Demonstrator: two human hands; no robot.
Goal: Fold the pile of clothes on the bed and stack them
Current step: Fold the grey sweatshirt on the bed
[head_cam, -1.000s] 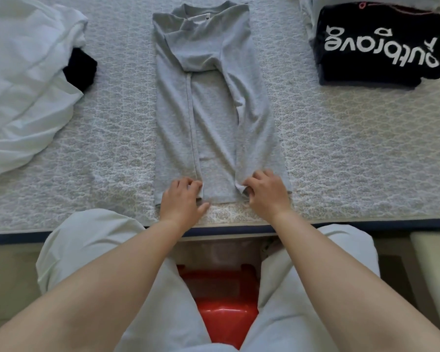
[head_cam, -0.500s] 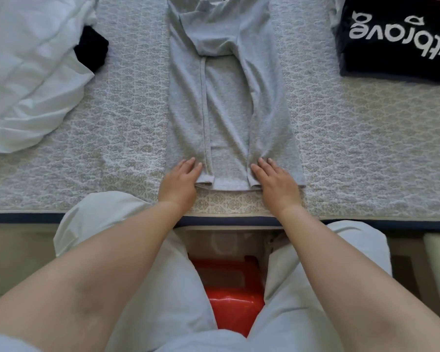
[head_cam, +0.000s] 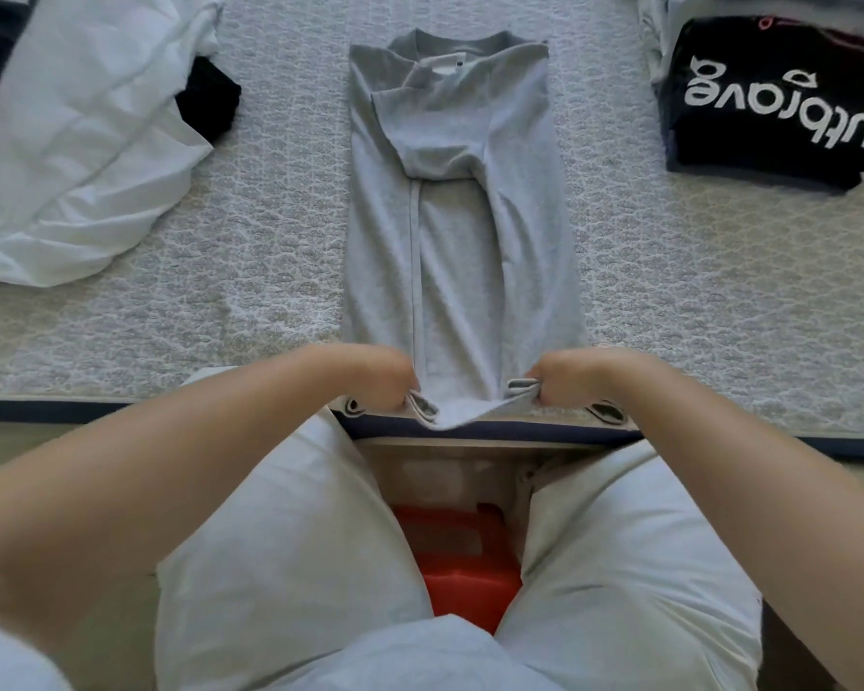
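Both hands, left hand (head_cam: 387, 379) and right hand (head_cam: 562, 381), pinch the near hem of the grey shirt (head_cam: 450, 231) at frame centre-bottom, its long axis running straight away toward the collar at top, with the folded stack (head_cam: 769, 97) upper right and unfolded pile (head_cam: 81, 142) upper left.

Open bed (head_cam: 694, 301) lies either side of the grey shirt (head_cam: 450, 231); white heap (head_cam: 81, 157) blocks far left, black stack (head_cam: 779, 102) far right.
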